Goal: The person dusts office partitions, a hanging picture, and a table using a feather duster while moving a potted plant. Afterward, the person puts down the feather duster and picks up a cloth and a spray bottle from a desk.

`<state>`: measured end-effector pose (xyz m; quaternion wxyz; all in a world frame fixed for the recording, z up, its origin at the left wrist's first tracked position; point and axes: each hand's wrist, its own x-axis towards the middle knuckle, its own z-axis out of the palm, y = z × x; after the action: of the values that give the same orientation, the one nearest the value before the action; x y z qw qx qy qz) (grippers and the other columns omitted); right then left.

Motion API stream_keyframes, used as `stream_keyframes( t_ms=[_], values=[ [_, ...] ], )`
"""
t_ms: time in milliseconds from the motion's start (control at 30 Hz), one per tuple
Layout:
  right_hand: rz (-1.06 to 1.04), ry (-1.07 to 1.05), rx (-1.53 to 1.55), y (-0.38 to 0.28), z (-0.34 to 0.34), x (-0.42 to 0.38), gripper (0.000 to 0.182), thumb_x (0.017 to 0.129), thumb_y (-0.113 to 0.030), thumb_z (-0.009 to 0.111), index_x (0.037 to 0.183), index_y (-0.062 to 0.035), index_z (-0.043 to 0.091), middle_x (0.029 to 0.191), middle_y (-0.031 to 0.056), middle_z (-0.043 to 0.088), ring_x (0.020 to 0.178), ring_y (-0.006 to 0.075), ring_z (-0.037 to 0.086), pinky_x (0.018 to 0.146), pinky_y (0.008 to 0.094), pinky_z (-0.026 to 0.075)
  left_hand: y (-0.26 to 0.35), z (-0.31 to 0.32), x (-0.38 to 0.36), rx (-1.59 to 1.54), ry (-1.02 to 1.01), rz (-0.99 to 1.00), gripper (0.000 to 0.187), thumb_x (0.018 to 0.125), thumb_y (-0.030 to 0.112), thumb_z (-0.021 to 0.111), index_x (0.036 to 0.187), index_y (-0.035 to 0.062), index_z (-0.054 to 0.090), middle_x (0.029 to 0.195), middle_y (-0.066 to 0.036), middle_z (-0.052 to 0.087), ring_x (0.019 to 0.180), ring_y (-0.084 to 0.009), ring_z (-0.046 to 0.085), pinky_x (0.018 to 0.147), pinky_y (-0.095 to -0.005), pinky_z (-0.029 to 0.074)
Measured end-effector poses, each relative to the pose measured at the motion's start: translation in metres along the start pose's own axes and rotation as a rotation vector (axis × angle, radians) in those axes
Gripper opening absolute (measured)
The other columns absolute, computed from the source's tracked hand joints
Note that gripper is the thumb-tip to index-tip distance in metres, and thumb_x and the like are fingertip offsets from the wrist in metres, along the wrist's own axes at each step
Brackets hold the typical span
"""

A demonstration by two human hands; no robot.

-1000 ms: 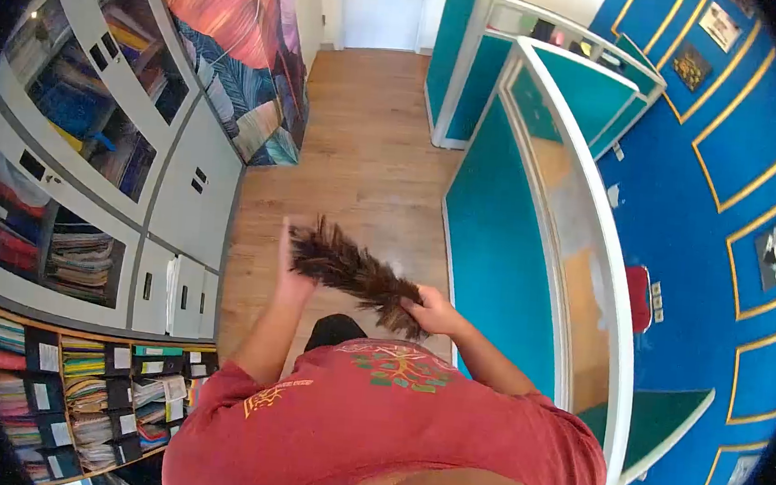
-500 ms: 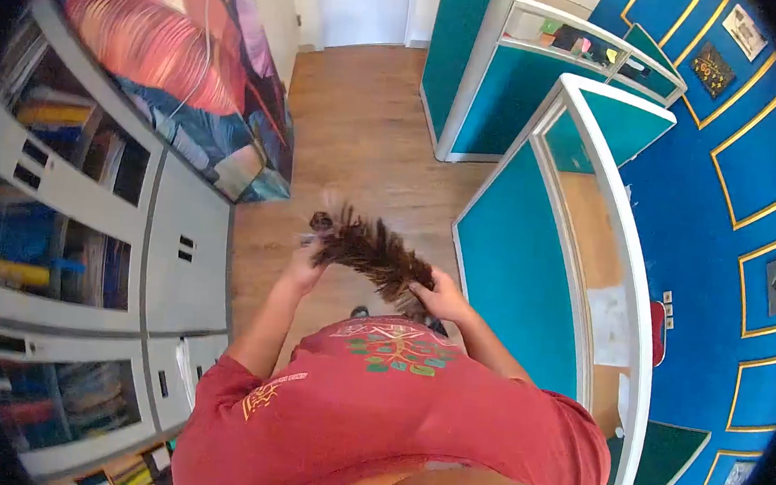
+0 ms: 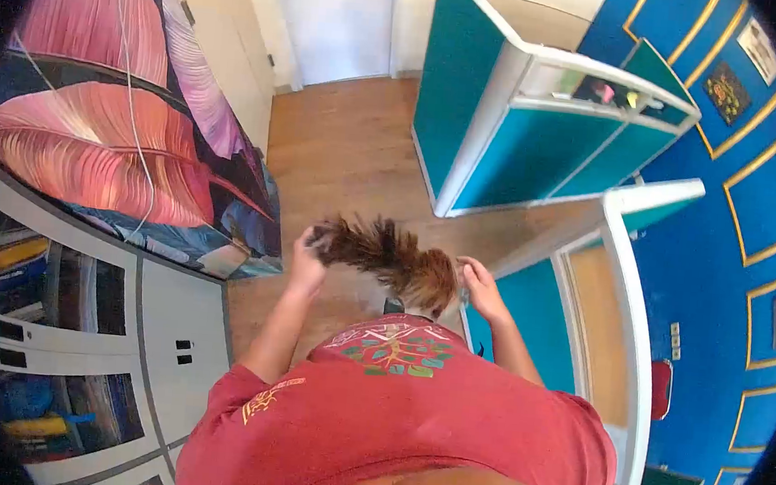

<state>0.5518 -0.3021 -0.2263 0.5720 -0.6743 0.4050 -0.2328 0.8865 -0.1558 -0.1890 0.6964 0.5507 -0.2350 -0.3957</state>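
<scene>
A brown feathery duster (image 3: 387, 253) stretches between my two hands in front of the red shirt (image 3: 411, 408). Wrapped round its left end is my left hand (image 3: 309, 264), with the fingers partly hidden by the feathers. My right hand (image 3: 483, 288) is beside the lighter brown right end, its fingers raised and apart from the feathers, with a small gap showing between them.
Grey cabinets (image 3: 180, 308) with glass doors stand at the left, below a large leaf mural (image 3: 95, 146). Teal partitions (image 3: 541, 154) with white frames rise at the right. A white door (image 3: 337, 20) is ahead, beyond the wooden floor (image 3: 341, 148).
My right hand has let go of the duster's right end and moved right. The cabinets and partitions have shifted down in view, and the door looks nearer.
</scene>
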Motion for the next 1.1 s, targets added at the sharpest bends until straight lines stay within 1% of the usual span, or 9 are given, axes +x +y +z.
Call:
stream_keyframes(
  t_ms=[67, 267, 600, 700, 733, 767, 833, 967, 1100],
  values=[
    [0.047, -0.088, -0.005, 0.004, -0.008, 0.069, 0.047, 0.104, -0.04, 0.045, 0.126, -0.0011, 0.059, 0.113, 0.0087, 0.064, 0.105, 0.0172, 0.058, 0.092, 0.0343, 0.047, 0.025, -0.005, 0.041, -0.353, 0.173, -0.035, 0.026, 0.096, 0.002, 0.049, 0.122, 0.001, 0.055, 0.109, -0.009, 0.066, 0.102, -0.018, 0.064, 0.088, -0.0327, 0.054],
    [0.181, -0.5, -0.067, -0.085, 0.028, 0.231, 0.054, 0.103, -0.052, 0.04, 0.104, -0.0029, 0.063, 0.085, 0.0034, 0.062, 0.064, 0.0139, 0.056, 0.064, 0.0298, 0.047, 0.041, -0.056, 0.157, -0.231, 0.204, 0.238, 0.019, 0.097, 0.003, 0.049, 0.113, 0.0025, 0.058, 0.103, -0.01, 0.066, 0.094, -0.0212, 0.066, 0.083, -0.0351, 0.056],
    [0.218, -0.469, 0.278, -0.119, 0.061, 0.409, 0.036, 0.1, -0.041, 0.057, 0.101, -0.0047, 0.061, 0.081, 0.0056, 0.064, 0.074, 0.0151, 0.059, 0.07, 0.0316, 0.049, 0.08, -0.124, 0.452, -0.422, 0.11, 0.004, 0.027, 0.092, -0.003, 0.05, 0.118, -0.0013, 0.058, 0.112, -0.012, 0.064, 0.107, -0.0203, 0.06, 0.096, -0.0339, 0.05],
    [0.178, -0.354, 0.214, -0.134, 0.07, 0.436, 0.038, 0.097, -0.041, 0.061, 0.1, -0.0032, 0.06, 0.083, 0.0079, 0.064, 0.077, 0.0181, 0.06, 0.073, 0.0334, 0.05, 0.098, -0.093, 0.52, 0.248, -0.17, 0.357, 0.027, 0.094, -0.005, 0.046, 0.117, -0.0023, 0.059, 0.11, -0.012, 0.065, 0.104, -0.0194, 0.062, 0.094, -0.0336, 0.051],
    [0.131, -0.258, -0.028, -0.134, 0.071, 0.446, 0.039, 0.096, -0.041, 0.062, 0.1, -0.0023, 0.06, 0.085, 0.0088, 0.064, 0.077, 0.0186, 0.059, 0.073, 0.0335, 0.05, 0.137, -0.048, 0.525, -0.085, 0.015, -0.037, 0.025, 0.095, -0.003, 0.044, 0.114, -0.0022, 0.061, 0.109, -0.013, 0.068, 0.1, -0.0213, 0.065, 0.092, -0.0349, 0.052],
    [0.094, -0.162, -0.273, -0.136, 0.07, 0.458, 0.04, 0.095, -0.041, 0.063, 0.101, -0.0014, 0.06, 0.086, 0.0097, 0.065, 0.078, 0.0192, 0.059, 0.073, 0.0336, 0.049, 0.133, -0.035, 0.552, -0.061, -0.033, -0.063, 0.025, 0.095, -0.003, 0.044, 0.114, -0.0022, 0.061, 0.109, -0.013, 0.068, 0.1, -0.0213, 0.065, 0.092, -0.0349, 0.052],
    [0.025, 0.031, -0.385, -0.157, 0.066, 0.467, 0.045, 0.091, -0.038, 0.068, 0.111, 0.0015, 0.061, 0.098, 0.0216, 0.065, 0.09, 0.0342, 0.062, 0.079, 0.0436, 0.049, 0.114, -0.013, 0.597, -0.017, -0.425, 0.235, 0.026, 0.097, -0.001, 0.041, 0.112, -0.0034, 0.062, 0.108, -0.015, 0.07, 0.097, -0.0226, 0.067, 0.091, -0.0356, 0.054],
    [-0.061, 0.171, -0.361, -0.151, 0.057, 0.515, 0.047, 0.091, -0.036, 0.067, 0.114, 0.0042, 0.06, 0.098, 0.0262, 0.066, 0.094, 0.0397, 0.064, 0.081, 0.0485, 0.049, 0.107, 0.057, 0.654, -0.154, -0.632, 0.035, 0.023, 0.095, 0.002, 0.049, 0.112, -0.0071, 0.061, 0.11, -0.018, 0.067, 0.102, -0.0255, 0.065, 0.094, -0.0389, 0.053],
    [0.101, 0.146, -0.461, -0.186, 0.04, 0.567, 0.044, 0.091, -0.03, 0.068, 0.113, 0.0071, 0.058, 0.097, 0.0301, 0.065, 0.092, 0.043, 0.064, 0.081, 0.0466, 0.05, 0.121, 0.115, 0.704, 0.146, -0.79, 0.224, 0.022, 0.093, -0.001, 0.049, 0.112, -0.0072, 0.06, 0.111, -0.018, 0.067, 0.102, -0.0241, 0.065, 0.092, -0.0372, 0.053]
  ],
)
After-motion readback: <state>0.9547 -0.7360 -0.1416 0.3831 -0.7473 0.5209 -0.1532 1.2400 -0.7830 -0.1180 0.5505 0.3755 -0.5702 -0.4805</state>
